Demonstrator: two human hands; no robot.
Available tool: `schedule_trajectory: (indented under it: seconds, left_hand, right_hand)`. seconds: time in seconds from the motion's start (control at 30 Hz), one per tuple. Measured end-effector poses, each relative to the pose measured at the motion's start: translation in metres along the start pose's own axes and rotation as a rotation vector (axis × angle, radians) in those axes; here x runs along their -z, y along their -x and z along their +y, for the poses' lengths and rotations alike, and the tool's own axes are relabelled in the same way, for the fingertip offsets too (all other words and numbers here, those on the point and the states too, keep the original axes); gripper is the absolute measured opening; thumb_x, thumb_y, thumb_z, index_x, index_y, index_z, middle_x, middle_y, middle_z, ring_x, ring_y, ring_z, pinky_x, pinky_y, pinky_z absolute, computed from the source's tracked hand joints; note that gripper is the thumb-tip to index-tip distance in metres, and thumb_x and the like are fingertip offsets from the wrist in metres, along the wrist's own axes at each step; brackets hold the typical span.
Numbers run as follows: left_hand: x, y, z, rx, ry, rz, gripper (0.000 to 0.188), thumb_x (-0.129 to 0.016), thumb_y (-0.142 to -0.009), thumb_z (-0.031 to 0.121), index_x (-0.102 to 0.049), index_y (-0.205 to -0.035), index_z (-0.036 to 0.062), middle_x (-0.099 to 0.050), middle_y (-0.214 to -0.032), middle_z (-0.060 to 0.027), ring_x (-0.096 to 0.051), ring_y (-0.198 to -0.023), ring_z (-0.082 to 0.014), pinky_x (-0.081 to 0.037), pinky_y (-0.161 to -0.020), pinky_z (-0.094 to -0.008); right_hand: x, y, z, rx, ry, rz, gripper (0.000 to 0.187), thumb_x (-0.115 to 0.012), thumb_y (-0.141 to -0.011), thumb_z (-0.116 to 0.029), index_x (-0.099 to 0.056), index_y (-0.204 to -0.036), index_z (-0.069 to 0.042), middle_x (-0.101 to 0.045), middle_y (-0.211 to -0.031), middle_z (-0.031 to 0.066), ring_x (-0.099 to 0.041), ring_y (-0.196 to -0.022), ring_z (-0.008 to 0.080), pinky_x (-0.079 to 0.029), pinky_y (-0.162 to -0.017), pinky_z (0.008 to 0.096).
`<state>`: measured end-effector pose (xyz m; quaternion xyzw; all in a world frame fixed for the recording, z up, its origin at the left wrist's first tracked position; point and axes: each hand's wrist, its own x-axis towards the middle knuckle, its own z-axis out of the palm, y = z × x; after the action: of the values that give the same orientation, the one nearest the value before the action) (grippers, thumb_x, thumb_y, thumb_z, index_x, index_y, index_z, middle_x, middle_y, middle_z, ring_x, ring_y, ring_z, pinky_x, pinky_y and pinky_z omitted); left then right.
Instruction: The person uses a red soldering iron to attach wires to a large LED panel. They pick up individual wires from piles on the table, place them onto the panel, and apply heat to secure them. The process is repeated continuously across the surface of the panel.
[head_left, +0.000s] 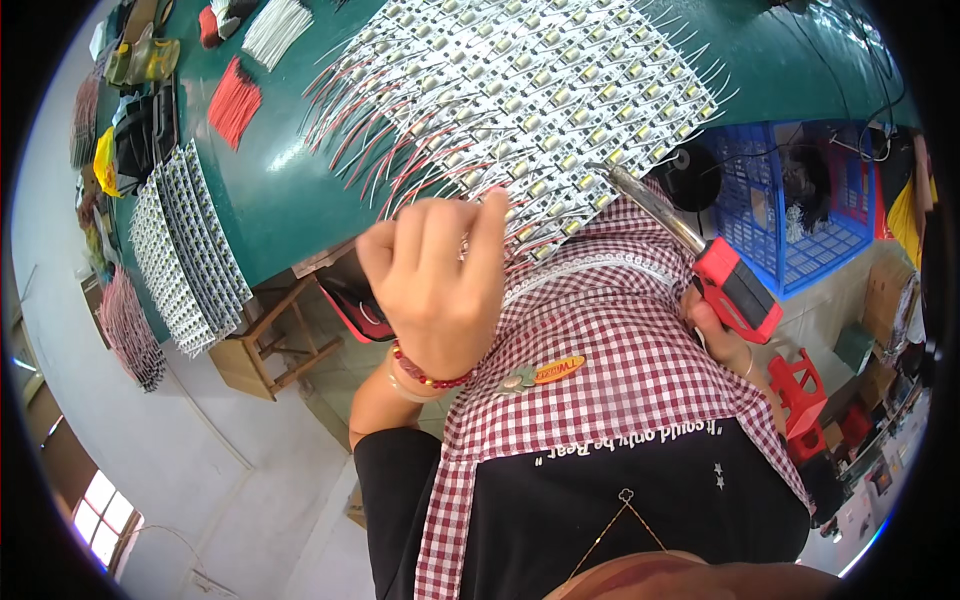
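A large panel of white LED boards [545,85] lies on the green table, with rows of small yellowish LEDs and solder joints. Red and white wires [385,150] fan out from its left edge. My left hand [440,265] is over the panel's near left corner, its fingers curled closed; what they pinch, if anything, is hidden. At the near right edge my right hand [712,328] grips a soldering iron [738,290] by its red and black handle. The iron's metal barrel points up and left, its dark tip over the panel's right part.
Bundles of red wires [235,103] and white wires [277,32] lie on the green table [285,190]. Stacked LED strips [190,250] hang over its left edge. Blue crates [790,210] stand to the right, near a red stool [798,395]. A wooden stool [270,345] is below left.
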<state>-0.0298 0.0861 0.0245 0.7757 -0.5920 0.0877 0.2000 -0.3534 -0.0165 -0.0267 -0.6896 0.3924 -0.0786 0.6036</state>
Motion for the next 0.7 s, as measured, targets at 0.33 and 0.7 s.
schedule_trajectory:
  seconds: [0.33, 0.7]
  left_hand:
    - [-0.060, 0.022, 0.019, -0.068, 0.239, -0.034, 0.026, -0.067, -0.068, 0.001, -0.068, -0.094, 0.0061, -0.049, -0.073, -0.0014, -0.050, -0.067, -0.0175, -0.036, -0.064, -0.0329]
    - [-0.059, 0.025, 0.024, -0.084, 0.171, -0.025, 0.027, -0.065, -0.068, 0.000, -0.068, -0.095, 0.0048, -0.046, -0.071, -0.0024, -0.048, -0.063, -0.0174, -0.036, -0.063, -0.0325]
  right_hand:
    - [-0.005, 0.001, -0.004, -0.018, -0.004, -0.003, 0.017, -0.072, -0.073, -0.014, -0.062, -0.081, -0.003, -0.061, -0.077, 0.0092, -0.058, -0.067, 0.0235, -0.045, -0.061, 0.0334]
    - [-0.006, 0.000, -0.007, 0.000, -0.006, 0.001, 0.018, -0.073, -0.075, -0.015, -0.062, -0.081, -0.002, -0.060, -0.077, 0.0089, -0.057, -0.066, 0.0222, -0.045, -0.060, 0.0329]
